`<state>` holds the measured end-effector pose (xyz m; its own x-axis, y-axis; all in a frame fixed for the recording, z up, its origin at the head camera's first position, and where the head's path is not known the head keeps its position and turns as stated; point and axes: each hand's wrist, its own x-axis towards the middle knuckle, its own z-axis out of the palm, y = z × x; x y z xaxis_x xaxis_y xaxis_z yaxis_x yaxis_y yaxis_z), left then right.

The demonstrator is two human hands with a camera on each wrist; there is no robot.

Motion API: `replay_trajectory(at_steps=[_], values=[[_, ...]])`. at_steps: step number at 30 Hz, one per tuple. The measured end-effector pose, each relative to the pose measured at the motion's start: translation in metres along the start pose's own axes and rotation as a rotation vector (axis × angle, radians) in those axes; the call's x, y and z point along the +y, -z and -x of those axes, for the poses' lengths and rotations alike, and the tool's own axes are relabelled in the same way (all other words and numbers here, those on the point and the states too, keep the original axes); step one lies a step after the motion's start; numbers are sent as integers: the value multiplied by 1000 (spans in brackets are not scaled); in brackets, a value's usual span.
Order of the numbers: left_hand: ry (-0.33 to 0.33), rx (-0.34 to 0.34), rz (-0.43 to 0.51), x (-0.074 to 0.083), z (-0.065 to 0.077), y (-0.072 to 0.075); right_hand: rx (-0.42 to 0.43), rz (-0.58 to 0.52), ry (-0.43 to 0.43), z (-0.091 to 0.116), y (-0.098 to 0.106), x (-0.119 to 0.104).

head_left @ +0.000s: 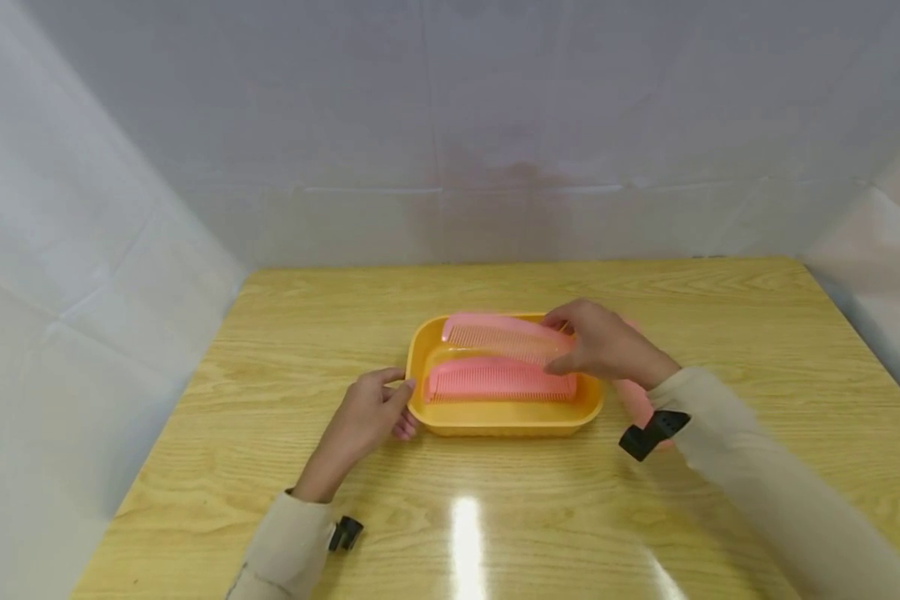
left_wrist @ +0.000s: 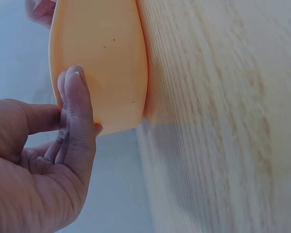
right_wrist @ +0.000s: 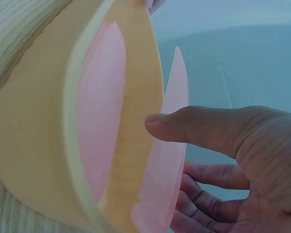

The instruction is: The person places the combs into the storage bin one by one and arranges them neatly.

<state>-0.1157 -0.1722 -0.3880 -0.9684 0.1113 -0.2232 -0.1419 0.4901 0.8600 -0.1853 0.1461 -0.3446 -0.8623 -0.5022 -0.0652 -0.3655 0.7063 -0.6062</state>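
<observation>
A yellow-orange plastic basket [head_left: 495, 430] sits on the table, its long side facing me. One pink comb [head_left: 498, 382] lies inside it, teeth toward me. My right hand [head_left: 607, 342] pinches the right end of a second pink comb [head_left: 495, 332] above the far half of the basket. In the right wrist view, the thumb is on one face of this held comb [right_wrist: 162, 170] and the fingers are behind it. My left hand [head_left: 371, 412] grips the basket's left end, thumb at the rim and fingers against the outer wall [left_wrist: 106, 53].
Another pink piece, likely a comb [head_left: 633, 402], lies on the table right of the basket, partly hidden under my right forearm. The wooden table [head_left: 307, 317] ends at a pale sheet [head_left: 345, 221] at the back. More sheeting hangs on both sides.
</observation>
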Motion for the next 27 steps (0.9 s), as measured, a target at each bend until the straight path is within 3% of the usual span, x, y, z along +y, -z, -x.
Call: replay_trajectory(at_steps=[17, 27], values=[[-20, -11, 11, -1, 2, 1, -103, 48, -9, -13, -21, -5], [-19, -8, 8, -2, 1, 1, -110, 150, 60, -19, -32, -3]])
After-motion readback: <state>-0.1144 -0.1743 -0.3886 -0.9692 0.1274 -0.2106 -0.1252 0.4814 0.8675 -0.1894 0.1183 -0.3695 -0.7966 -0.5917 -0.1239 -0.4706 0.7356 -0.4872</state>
